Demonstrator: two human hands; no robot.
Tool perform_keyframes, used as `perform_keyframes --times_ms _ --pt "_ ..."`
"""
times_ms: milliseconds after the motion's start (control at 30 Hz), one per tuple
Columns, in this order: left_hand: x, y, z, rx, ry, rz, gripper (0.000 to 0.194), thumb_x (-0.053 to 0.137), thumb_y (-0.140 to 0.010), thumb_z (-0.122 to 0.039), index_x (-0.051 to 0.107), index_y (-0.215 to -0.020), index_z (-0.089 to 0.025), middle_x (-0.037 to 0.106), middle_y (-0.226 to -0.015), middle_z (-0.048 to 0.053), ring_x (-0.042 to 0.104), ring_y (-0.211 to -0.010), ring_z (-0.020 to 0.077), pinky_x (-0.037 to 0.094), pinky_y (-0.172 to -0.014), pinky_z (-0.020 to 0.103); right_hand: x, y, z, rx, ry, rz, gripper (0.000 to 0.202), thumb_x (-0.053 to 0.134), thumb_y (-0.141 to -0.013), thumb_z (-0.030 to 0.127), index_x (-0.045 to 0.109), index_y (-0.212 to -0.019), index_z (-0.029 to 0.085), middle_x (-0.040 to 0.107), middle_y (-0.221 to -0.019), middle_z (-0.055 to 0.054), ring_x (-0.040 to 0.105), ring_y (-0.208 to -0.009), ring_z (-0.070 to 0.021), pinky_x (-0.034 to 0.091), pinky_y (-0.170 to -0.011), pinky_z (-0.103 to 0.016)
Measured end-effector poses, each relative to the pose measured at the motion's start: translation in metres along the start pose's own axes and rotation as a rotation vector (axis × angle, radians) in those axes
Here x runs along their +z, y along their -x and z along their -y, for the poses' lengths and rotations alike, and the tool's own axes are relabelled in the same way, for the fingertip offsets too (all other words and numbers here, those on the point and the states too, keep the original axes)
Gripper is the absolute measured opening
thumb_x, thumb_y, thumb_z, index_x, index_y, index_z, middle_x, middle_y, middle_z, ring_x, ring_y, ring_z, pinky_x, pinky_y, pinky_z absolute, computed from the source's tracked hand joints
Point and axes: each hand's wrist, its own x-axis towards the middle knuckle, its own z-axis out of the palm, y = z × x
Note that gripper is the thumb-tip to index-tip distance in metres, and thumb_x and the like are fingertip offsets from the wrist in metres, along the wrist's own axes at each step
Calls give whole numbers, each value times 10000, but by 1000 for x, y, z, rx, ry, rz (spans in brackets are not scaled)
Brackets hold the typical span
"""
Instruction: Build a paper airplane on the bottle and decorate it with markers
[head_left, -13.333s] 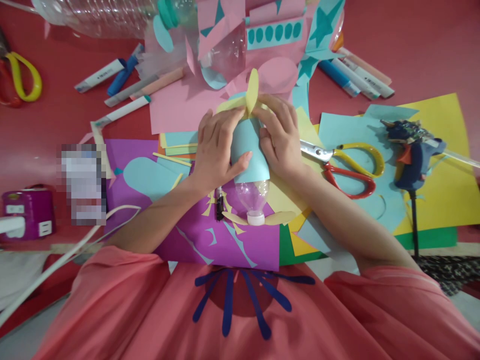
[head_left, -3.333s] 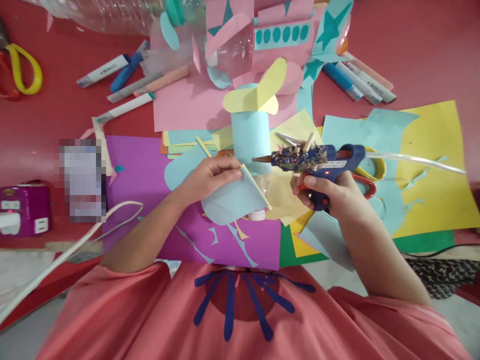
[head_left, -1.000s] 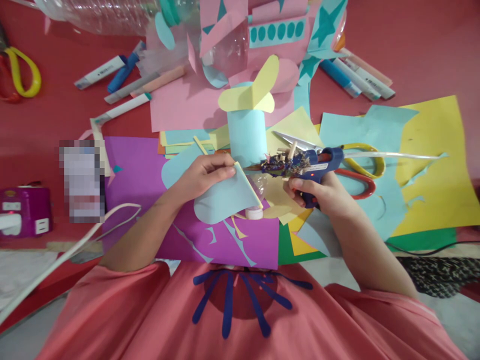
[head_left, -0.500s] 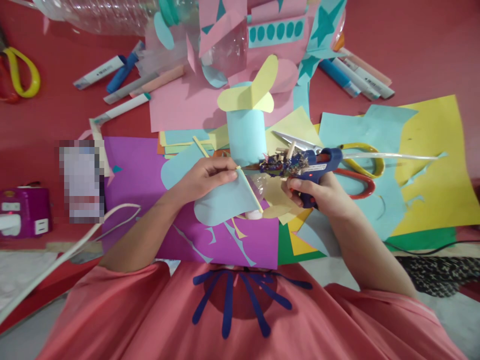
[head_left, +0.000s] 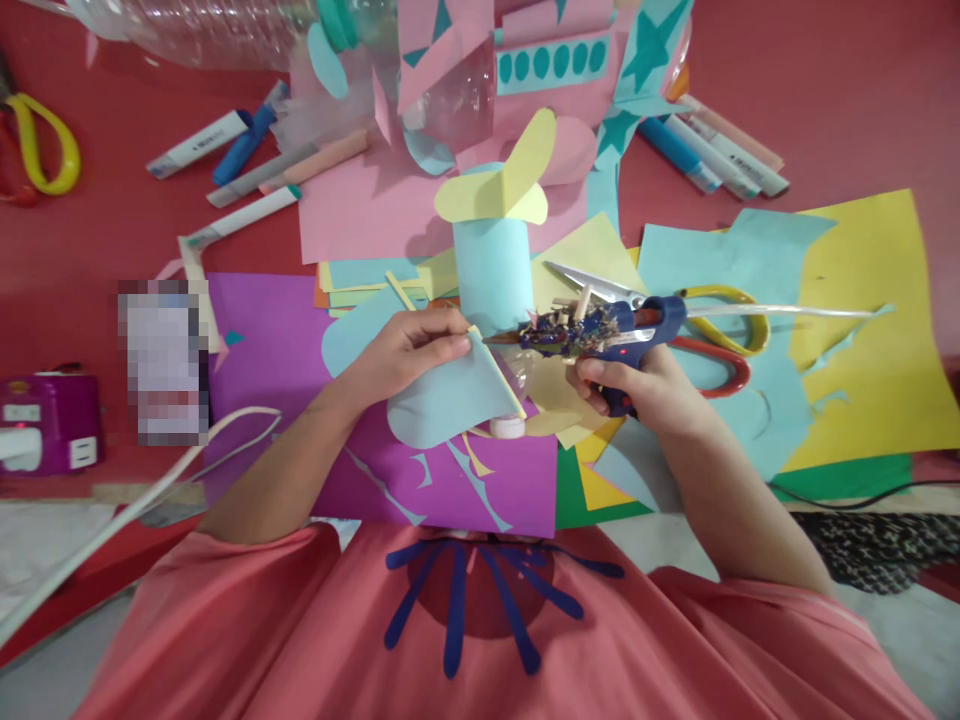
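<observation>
My left hand (head_left: 420, 350) pinches a light blue paper piece (head_left: 450, 400) near the top of its yellow-edged right side. In my right hand (head_left: 637, 385) is a blue glue gun (head_left: 637, 335), its nozzle pointing left and close to the paper's upper yellow edge. Scraps cling around the gun's front, and a clear glue stick trails out of its back. Just beyond the nozzle stands a light blue paper cylinder (head_left: 493, 265) with yellow petal-like pieces (head_left: 517, 185) on top. Open scissors (head_left: 724, 390) lie behind the glue gun.
Purple paper (head_left: 262, 400) lies at the left, yellow paper (head_left: 870, 350) at the right. Markers (head_left: 199, 145) are scattered at the back. A phone (head_left: 166, 365) and a purple box (head_left: 52, 425) lie far left. A plastic bottle (head_left: 210, 30) and decorated pink paper (head_left: 352, 215) are at the back.
The glue gun has shifted slightly right and its nozzle a little lower along the paper's edge. My left hand has moved slightly left and up with the paper.
</observation>
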Motion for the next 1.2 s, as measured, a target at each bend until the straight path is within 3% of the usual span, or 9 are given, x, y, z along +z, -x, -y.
perform_keyframes --times_ms 333,1033,1200 --pt "-1 0 -1 79 1 -32 225 599 -782 -337 517 -641 -183 452 -623 -43 393 -539 81 325 -541 237 -1 0 -1 -16 5 14 358 732 -729 428 509 -593 184 520 -486 16 439 -383 -72 342 -354 -214" --pt "-3 -2 2 158 64 -120 224 608 -777 -285 488 -617 -184 367 -568 -61 330 -503 58 319 -518 212 1 1 3 -29 -3 -9 329 729 -707 390 499 -591 187 514 -485 24 438 -368 -67 351 -341 -208" --pt "-5 -2 3 152 35 -137 251 629 -782 -332 496 -627 -186 381 -567 -58 346 -513 67 326 -525 217 0 1 1 -20 -3 -37 339 741 -699 414 510 -600 185 525 -491 22 442 -371 -70 357 -346 -212"
